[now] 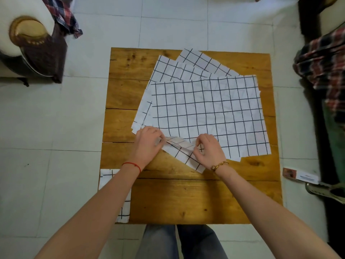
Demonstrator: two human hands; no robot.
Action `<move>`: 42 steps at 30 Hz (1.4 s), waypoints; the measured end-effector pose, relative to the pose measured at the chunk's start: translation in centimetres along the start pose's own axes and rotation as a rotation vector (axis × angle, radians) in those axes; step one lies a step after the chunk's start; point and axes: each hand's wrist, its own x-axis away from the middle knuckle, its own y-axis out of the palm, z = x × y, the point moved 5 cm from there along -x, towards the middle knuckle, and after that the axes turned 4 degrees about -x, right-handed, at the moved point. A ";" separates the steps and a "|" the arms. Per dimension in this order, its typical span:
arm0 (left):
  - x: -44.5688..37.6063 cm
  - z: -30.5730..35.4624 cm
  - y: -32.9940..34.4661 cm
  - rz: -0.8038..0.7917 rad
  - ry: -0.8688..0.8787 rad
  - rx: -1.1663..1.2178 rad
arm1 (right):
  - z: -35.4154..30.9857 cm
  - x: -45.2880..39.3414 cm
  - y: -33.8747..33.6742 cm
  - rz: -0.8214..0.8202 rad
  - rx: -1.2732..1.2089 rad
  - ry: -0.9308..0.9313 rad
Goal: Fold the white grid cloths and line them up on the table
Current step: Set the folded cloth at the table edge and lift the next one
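Observation:
Several white cloths with a black grid lie fanned and overlapping on the wooden table (pixel 168 199), the top cloth (pixel 205 111) flat and spread wide. My left hand (pixel 147 144) pinches the near left corner of that top cloth. My right hand (pixel 209 150) pinches its near edge a little to the right; the cloth between my hands is lifted and turned over. Under them a corner of a lower cloth (pixel 188 157) pokes toward me. One folded grid cloth (pixel 124 208) lies at the table's near left corner, partly hidden by my left forearm.
Bare wood runs along the table's near half and left side. An armchair (pixel 28 43) with a plaid cloth stands far left on the tiled floor. At the right stand a person in a plaid shirt (pixel 324 58) and a small box (pixel 300 175) on the floor.

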 end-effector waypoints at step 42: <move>8.5 19.5 -34.2 0.448 0.252 -0.133 | -12.8 9.8 -41.6 0.580 -0.150 -0.153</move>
